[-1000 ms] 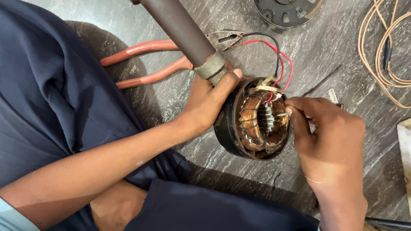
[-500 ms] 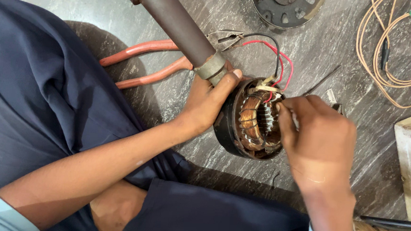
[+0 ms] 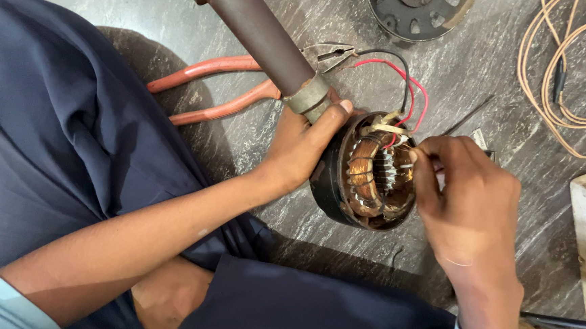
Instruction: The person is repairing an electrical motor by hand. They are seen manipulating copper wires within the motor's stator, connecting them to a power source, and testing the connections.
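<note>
Left hand (image 3: 301, 145): wrapped around the dark rim of the stator (image 3: 367, 172), thumb up by the metal collar of the pipe (image 3: 260, 37).
Right hand (image 3: 470, 202): fingers bunched, tips pinched at the copper windings (image 3: 360, 172) inside; what they pinch is hidden.
Stator: on edge on the grey stone floor (image 3: 501, 82), between both hands.
Wires (image 3: 406, 83): red and black, looping from the stator's top.
Pliers (image 3: 223, 86): red-handled, behind the pipe.
Cable coil (image 3: 562, 86): top right, well apart.

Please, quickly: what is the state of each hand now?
Left hand: closed around the motor stator housing.
Right hand: fingers pinched at the stator windings; what it grips cannot be told.
</note>
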